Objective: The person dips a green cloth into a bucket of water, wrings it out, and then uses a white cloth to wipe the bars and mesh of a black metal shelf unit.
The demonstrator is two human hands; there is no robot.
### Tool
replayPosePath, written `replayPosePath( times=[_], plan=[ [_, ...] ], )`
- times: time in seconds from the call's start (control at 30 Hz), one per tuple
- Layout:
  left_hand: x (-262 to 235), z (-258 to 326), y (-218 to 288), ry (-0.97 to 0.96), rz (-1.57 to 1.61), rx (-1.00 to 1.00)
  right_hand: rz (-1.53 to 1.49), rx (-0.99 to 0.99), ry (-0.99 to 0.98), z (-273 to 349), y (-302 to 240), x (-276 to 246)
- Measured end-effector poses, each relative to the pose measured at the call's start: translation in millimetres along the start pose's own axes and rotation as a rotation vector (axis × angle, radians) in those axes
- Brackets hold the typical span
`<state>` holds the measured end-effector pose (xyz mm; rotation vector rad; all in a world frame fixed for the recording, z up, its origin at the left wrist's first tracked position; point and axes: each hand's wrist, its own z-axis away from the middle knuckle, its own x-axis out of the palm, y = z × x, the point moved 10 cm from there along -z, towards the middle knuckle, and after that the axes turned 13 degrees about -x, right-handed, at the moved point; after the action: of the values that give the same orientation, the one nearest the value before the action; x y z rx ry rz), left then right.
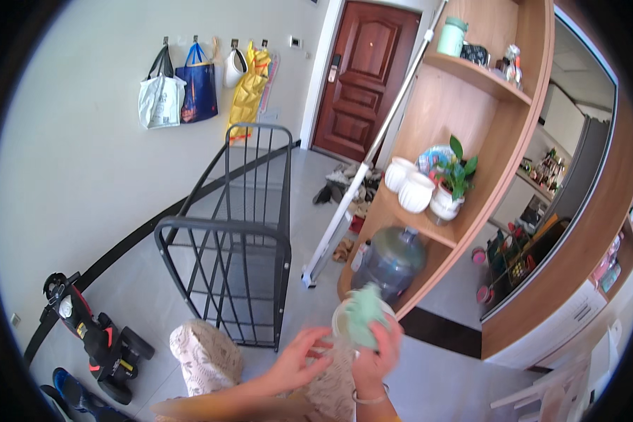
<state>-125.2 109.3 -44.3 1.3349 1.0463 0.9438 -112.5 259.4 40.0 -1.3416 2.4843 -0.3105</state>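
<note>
In right grip [374, 355] — green cloth [363, 320]

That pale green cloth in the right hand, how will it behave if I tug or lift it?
The green cloth looks bunched and soft in the right hand, so it is probably floppy and light. It likely won't roll or break. Against the white pot it may snag; motion blur hides the texture.

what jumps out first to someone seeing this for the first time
Low in the middle, the right hand grips a pale green cloth against a white pot, the left hand beside it. Behind stands a black wire rack, and a wooden shelf with white pots fills the right.
</note>
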Motion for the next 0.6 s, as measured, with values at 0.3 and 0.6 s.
replayPosePath(
  times=[0.3,0.6],
  plan=[
    [-55,-12,-26,0.196,-0.127,-0.017,0.464,-0.313,0.281,-36,-50,-36],
    [-47,-4,-85,0.136,-0.070,-0.204,0.257,-0.050,0.092,-20,12,-15]
  ],
)
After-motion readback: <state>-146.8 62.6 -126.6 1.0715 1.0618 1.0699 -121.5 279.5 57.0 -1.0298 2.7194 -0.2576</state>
